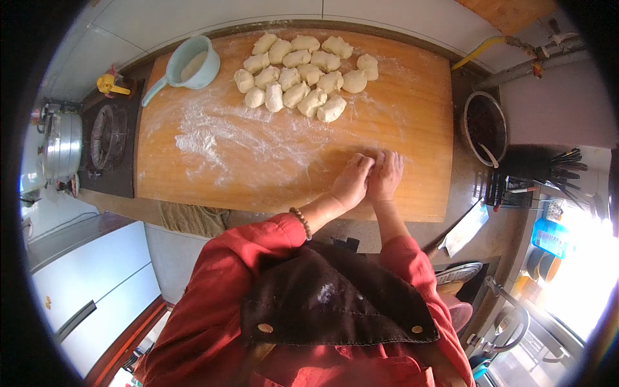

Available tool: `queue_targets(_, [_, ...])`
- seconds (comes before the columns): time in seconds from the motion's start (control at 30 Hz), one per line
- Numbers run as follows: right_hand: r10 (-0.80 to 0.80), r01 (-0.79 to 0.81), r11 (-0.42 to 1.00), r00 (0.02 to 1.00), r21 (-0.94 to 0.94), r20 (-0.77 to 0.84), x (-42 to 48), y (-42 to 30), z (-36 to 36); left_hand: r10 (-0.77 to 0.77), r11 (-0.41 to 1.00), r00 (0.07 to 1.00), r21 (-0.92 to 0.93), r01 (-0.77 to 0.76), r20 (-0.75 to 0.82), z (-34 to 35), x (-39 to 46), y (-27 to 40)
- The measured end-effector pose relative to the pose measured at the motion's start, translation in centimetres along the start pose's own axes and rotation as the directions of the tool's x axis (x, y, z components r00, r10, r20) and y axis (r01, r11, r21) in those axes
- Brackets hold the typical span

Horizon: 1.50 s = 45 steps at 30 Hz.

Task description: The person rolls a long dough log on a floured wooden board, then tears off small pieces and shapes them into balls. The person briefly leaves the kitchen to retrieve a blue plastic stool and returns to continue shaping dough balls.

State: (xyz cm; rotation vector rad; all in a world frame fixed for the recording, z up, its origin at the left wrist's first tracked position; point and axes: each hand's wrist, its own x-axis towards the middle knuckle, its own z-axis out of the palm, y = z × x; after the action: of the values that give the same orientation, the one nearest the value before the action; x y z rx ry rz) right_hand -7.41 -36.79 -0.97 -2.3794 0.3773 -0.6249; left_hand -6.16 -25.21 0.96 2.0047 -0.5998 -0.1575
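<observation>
Side by side and touching, my left hand and my right hand press down near the front right of a floured wooden board. Their fingers are curled, and whatever may be under them is hidden. Several pieces of pale dough, lumpy and dusted with flour, sit in rough rows at the back middle of the board, beyond my hands. Loose white flour is spread thickest left of the middle. At the back left corner stands a light blue plastic ladle with flour in it.
Left of the board are a gas stove burner and a metal pot. To the right stand a bowl of dark contents with a spoon and a cleaver. A sink faucet is at lower right. A cloth hangs at the front edge.
</observation>
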Motion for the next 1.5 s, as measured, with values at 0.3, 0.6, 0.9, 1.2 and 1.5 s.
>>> queue_targets(0.3, [0.474, -0.599, 0.605, 0.8, 0.524, 0.367, 1.7, -1.6, -1.6, -0.185, 0.975, 0.976, -0.102, 0.197, 0.117, -0.1, 1.0, 0.2])
queue_targets(0.6, [-0.052, 0.066, 0.99, 0.992, -0.124, 0.112, 3.7, 0.9, 0.1, -0.59, 0.775, 0.778, -0.118, 0.621, 0.217, -0.5, 2.3, 2.8])
queue_targets(0.9, [-0.103, 0.086, 0.963, 0.993, -0.256, -0.052, 2.0, 2.0, 0.0, -0.218, 0.975, 0.973, -0.035, 0.221, 0.07, -0.1, 0.4, 2.2])
queue_targets(1.2, [0.323, -0.334, 0.914, 0.943, 0.232, 0.085, 0.6, 0.0, -1.2, 0.112, 0.976, 0.963, 0.157, -0.153, 0.243, -0.2, 0.0, 1.1])
queue_targets(1.5, [0.278, -0.399, 0.841, 0.898, 0.366, 0.34, 3.3, 0.5, -1.5, -0.293, 0.956, 0.944, 0.031, 0.292, 0.153, 0.6, 2.4, 2.0])
